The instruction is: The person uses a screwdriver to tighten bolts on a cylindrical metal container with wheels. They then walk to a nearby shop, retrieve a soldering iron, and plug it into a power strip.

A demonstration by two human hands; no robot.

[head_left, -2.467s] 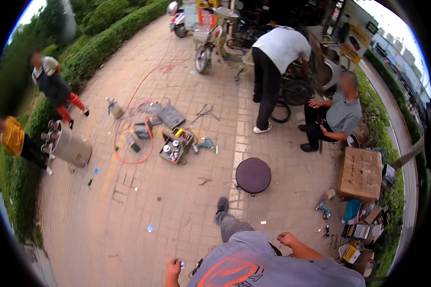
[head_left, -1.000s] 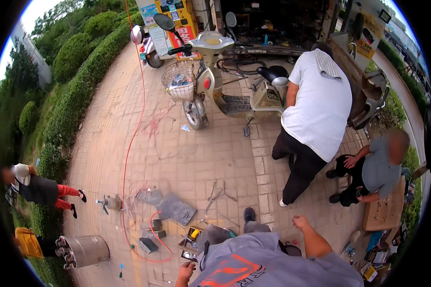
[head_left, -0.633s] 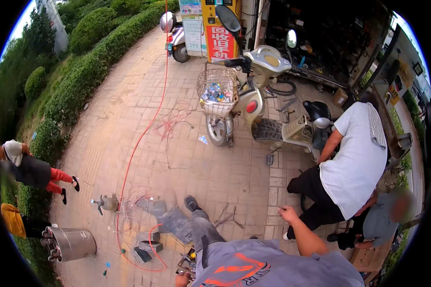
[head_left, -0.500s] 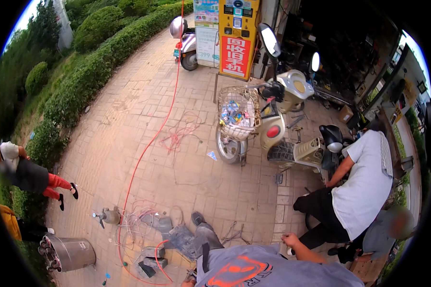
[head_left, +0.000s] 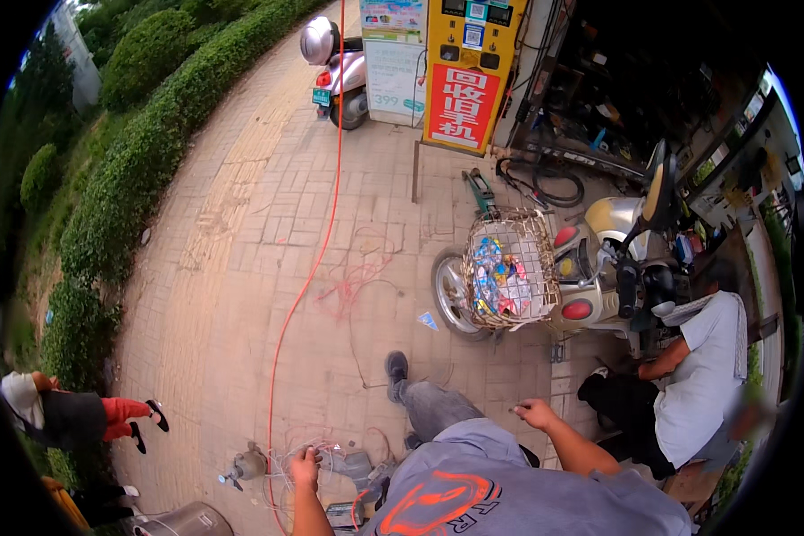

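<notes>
My left hand [head_left: 305, 466] is raised beside my body with its fingers curled closed. Beneath and behind it on the paving lies a tangle of pale wires [head_left: 281, 473]. My right hand [head_left: 534, 413] is held out in front of me, thumb and forefinger close together as in a pinch. Whether anything small is in either hand I cannot make out. Ahead of the right hand stands a beige scooter [head_left: 598, 302], leaning over, with a wire basket [head_left: 552, 268] full of colourful packets. A co-worker in a white shirt [head_left: 701, 384] crouches at the scooter's side.
A long red hose [head_left: 305, 290] runs over the brick paving. A small metal canister [head_left: 248, 464] and a steel drum [head_left: 196, 521] stand at the lower left. A yellow machine [head_left: 460, 107] and a parked scooter [head_left: 350, 85] are at the back. A person in red trousers [head_left: 121, 413] is on the left.
My left hand has come up into clear view. I have stepped forward. The scooter's front end has turned, with its basket now further right and its mirrors tipped over.
</notes>
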